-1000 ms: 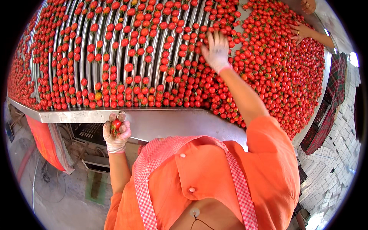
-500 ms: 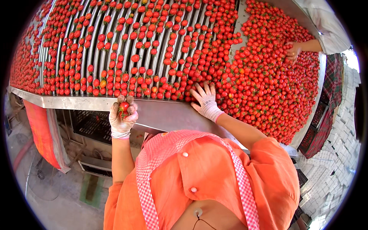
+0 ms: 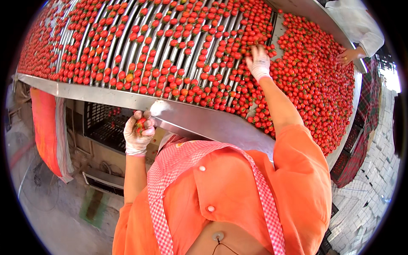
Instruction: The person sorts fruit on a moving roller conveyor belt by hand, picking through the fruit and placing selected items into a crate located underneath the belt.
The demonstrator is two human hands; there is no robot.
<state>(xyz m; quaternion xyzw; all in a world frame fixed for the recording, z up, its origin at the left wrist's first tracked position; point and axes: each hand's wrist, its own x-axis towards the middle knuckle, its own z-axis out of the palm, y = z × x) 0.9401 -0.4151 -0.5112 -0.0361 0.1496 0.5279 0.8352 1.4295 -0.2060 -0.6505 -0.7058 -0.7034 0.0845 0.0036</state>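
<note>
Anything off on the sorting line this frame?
Nothing stands out. Small red tomatoes sit in rows between the metal rollers. Left hand holds a few below the table rim; right hand rests among them.

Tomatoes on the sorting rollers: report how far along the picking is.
Done: the gloved left hand already grips a few picked tomatoes below the metal table edge. In hand: the gloved right hand reaches among the tomatoes on the rollers. Left: the rollers and the packed bed remain thick with fruit.
</note>
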